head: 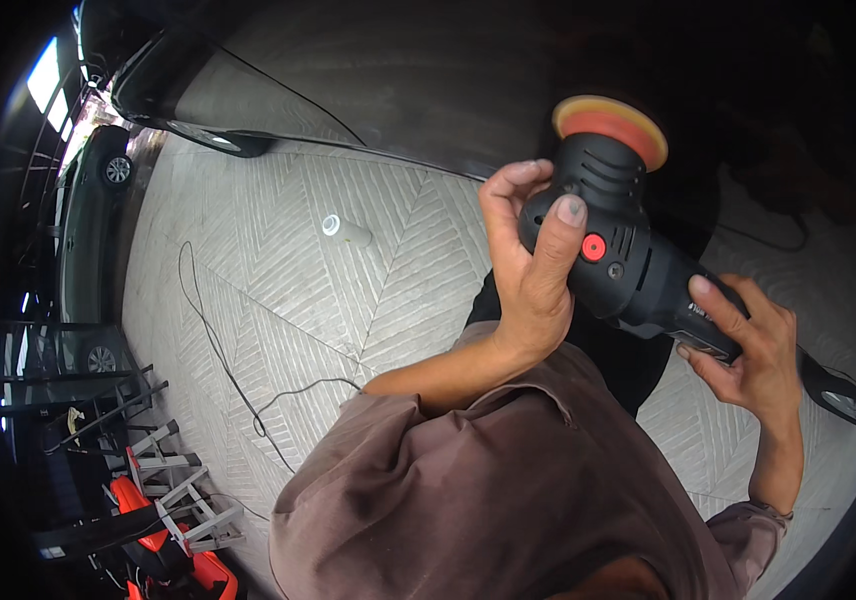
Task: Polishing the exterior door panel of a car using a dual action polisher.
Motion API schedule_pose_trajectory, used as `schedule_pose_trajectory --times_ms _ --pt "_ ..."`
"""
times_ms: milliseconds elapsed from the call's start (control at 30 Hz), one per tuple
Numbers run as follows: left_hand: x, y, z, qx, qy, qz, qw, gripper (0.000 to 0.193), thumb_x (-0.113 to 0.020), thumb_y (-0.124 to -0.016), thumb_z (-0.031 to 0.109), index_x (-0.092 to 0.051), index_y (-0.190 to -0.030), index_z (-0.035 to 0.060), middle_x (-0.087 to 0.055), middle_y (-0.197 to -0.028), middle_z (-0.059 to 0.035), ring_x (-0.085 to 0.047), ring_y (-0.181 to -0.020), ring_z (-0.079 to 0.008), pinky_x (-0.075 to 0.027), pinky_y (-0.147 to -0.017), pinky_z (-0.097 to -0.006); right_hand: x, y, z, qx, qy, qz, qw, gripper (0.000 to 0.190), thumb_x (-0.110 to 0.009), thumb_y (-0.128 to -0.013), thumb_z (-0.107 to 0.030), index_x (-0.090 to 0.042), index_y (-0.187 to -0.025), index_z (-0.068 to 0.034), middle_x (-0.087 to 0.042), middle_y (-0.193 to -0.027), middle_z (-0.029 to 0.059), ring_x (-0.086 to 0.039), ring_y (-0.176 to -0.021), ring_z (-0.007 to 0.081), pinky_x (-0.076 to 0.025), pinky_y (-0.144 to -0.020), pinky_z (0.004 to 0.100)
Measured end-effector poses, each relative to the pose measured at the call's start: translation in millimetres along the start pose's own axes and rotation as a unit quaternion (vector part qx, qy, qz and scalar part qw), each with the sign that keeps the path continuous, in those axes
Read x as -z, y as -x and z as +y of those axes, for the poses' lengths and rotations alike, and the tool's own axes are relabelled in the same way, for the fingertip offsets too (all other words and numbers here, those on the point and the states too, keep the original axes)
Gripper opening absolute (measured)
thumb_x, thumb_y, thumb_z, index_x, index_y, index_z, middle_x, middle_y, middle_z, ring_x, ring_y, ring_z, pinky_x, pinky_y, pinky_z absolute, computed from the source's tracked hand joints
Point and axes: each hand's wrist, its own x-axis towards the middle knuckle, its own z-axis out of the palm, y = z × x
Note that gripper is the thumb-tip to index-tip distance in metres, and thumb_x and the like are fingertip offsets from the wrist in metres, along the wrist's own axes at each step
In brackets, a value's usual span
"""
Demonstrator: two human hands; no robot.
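Note:
A black car polisher (608, 225) with a round orange and yellow pad (612, 127) is in both my hands. My left hand (537, 262) wraps the polisher's head, its thumb beside a red round cap. My right hand (750, 345) grips the rear of the body, fingers over the top and thumb underneath. The pad faces a dark, glossy car body panel (398, 82); whether the two touch I cannot tell. On the patterned floor left of my hands lies a white bottle (349, 231), tipped on its side or leaning.
A thin black cable (210, 337) loops across the floor on the left. An aluminium step ladder (188, 502) and red and black objects (210, 574) are at the lower left. Beyond them stands a dark green car (90, 247). The near car's wheels (207, 136) show at both sides.

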Motion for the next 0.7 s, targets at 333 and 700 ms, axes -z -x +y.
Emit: schedule_pose_trajectory --times_ms 333,700 --pt "-15.0 -5.9 12.5 -0.036 -0.008 0.001 0.999 0.059 -0.071 -0.092 0.033 -0.041 -0.133 0.0027 -0.046 -0.123 -0.0112 -0.046 -0.112 -0.0159 -0.038 -0.102 -0.0322 7.3 -6.0 -2.5 0.012 -0.001 0.031 0.999 0.078 -0.089 -0.056 -0.013 -0.068 -0.130 -0.027 -0.067 -0.100 0.0118 -0.069 -0.071 0.0256 -0.056 -0.057 0.0348" --pt "20.1 -5.7 -30.2 0.029 -0.023 0.053 0.998 0.044 -0.059 -0.091 0.030 -0.041 -0.125 0.0091 -0.049 -0.124 -0.0120 -0.060 -0.109 -0.0248 -0.055 -0.091 -0.0404 -25.1 5.6 9.9 -0.004 0.051 -0.014 0.999 0.087 -0.086 -0.055 -0.016 -0.062 -0.136 -0.040 -0.066 -0.100 0.0102 -0.068 -0.070 0.0230 -0.057 -0.058 0.0332"
